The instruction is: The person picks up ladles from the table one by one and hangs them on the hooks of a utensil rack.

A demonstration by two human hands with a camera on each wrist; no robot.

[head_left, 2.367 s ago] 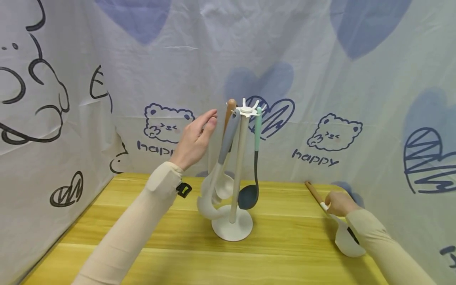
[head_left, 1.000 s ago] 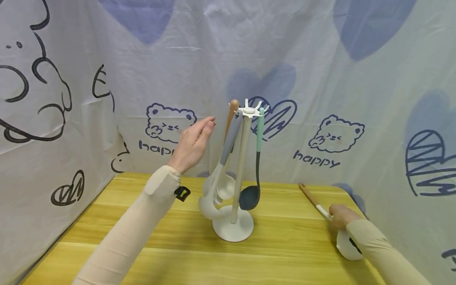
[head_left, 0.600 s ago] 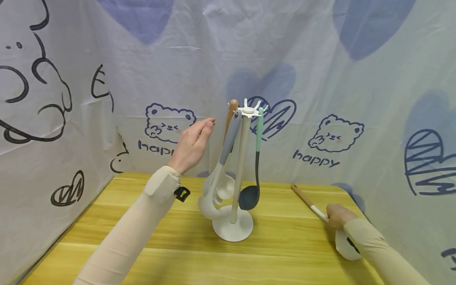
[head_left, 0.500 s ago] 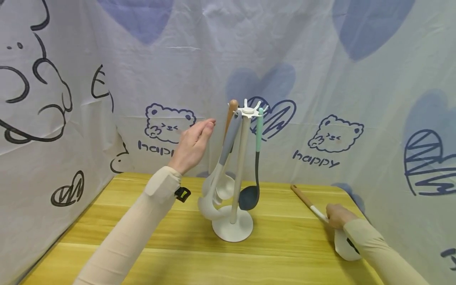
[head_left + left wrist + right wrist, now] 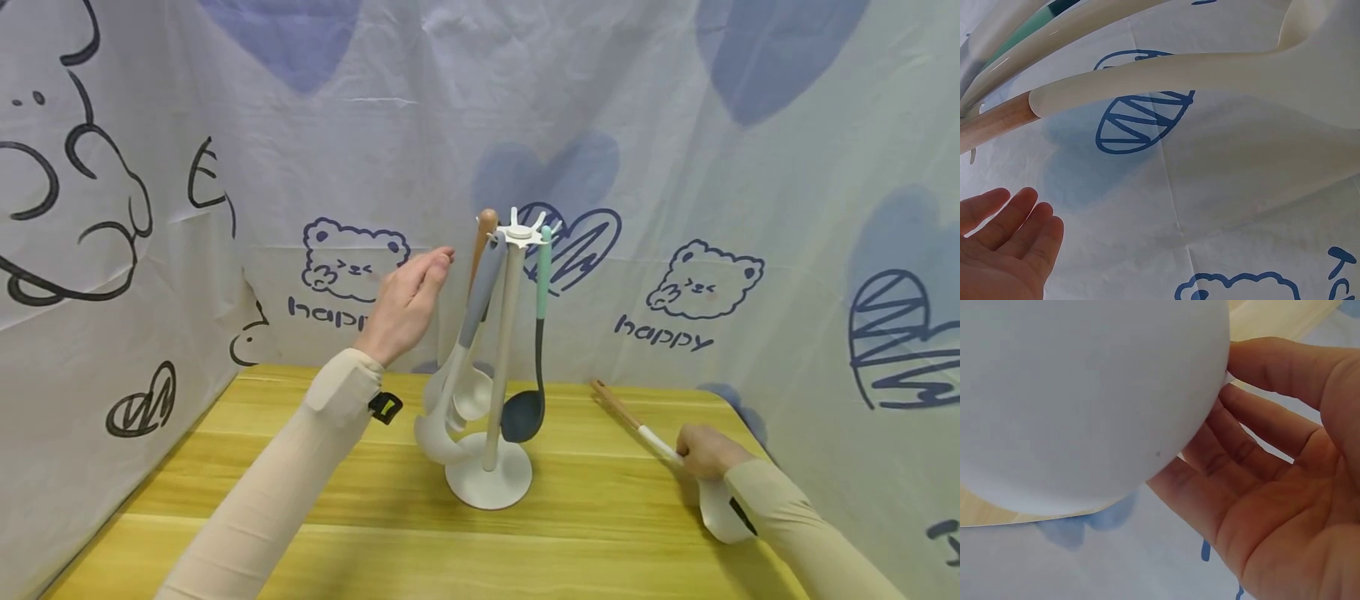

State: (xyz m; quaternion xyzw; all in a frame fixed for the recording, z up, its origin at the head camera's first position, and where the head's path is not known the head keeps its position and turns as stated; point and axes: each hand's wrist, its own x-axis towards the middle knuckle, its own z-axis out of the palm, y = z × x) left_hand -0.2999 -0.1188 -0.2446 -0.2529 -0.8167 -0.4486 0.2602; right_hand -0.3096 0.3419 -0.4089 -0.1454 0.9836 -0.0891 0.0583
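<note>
At the table's right side my right hand [image 5: 708,452] pinches a white ladle [image 5: 660,443] with a wooden handle, low on its stem near the bowl. The handle points up and to the left. In the right wrist view the ladle's rounded bowl [image 5: 1091,406] hides the stem and my fingertips. My left hand [image 5: 403,304] is raised beside the utensil stand [image 5: 504,358], fingers extended and holding nothing. The left wrist view has that hand [image 5: 1013,247] apart from a wooden-handled white utensil [image 5: 1116,84].
On the stand hang a grey-handled white ladle [image 5: 483,292], a wooden-handled utensil [image 5: 482,250] and a black ladle [image 5: 522,415] with a green handle. The round white base [image 5: 487,487] rests on the yellow wooden table [image 5: 360,542]. Patterned cloth [image 5: 450,100] hangs behind.
The handle end of the white ladle in my right hand has swung left across the table, and that hand has shifted slightly left. My left hand has dipped a little, then stayed put.
</note>
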